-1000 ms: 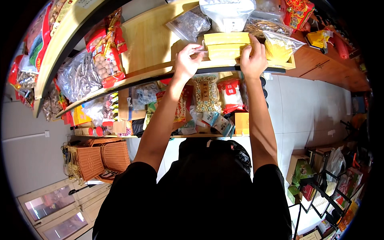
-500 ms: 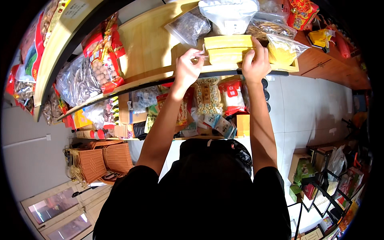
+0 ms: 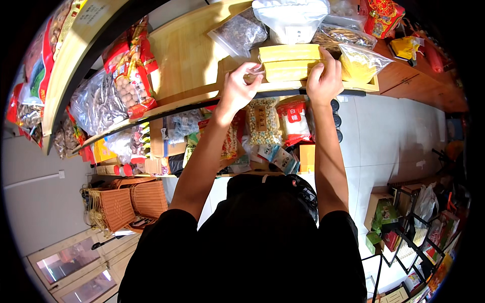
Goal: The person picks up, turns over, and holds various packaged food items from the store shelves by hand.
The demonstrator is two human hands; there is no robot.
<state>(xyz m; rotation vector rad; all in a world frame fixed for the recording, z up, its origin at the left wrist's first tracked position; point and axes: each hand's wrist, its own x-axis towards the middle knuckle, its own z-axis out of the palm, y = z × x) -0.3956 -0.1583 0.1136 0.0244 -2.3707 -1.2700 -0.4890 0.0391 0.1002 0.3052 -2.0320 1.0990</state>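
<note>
Two yellow block-shaped packs [image 3: 290, 62], one behind the other and seemingly in clear wrap, rest on the wooden shelf's front part. My left hand [image 3: 241, 87] is closed at their left end, pinching a loose flap of clear plastic [image 3: 255, 69]. At the right end, my right hand [image 3: 325, 81] grips the packs, its thumb in front and its fingers over the far side. Behind them stands a silvery-white pouch [image 3: 293, 22]. A clear bag of yellow contents [image 3: 357, 65] leans just right of my right hand.
The wooden shelf [image 3: 184, 55] has a dark front edge. On it are a bag of dark dried goods [image 3: 240, 33] and red nut bags [image 3: 134, 86]. A lower shelf holds a jar-like pack of pale pieces [image 3: 262, 121] and a red-and-white bag [image 3: 294, 121]. Wicker chairs [image 3: 124, 204] stand at left.
My left hand has shifted slightly right and turned, its thumb now nearer the packs' left end. The right hand keeps its grip; the packs stay in nearly the same place.
</note>
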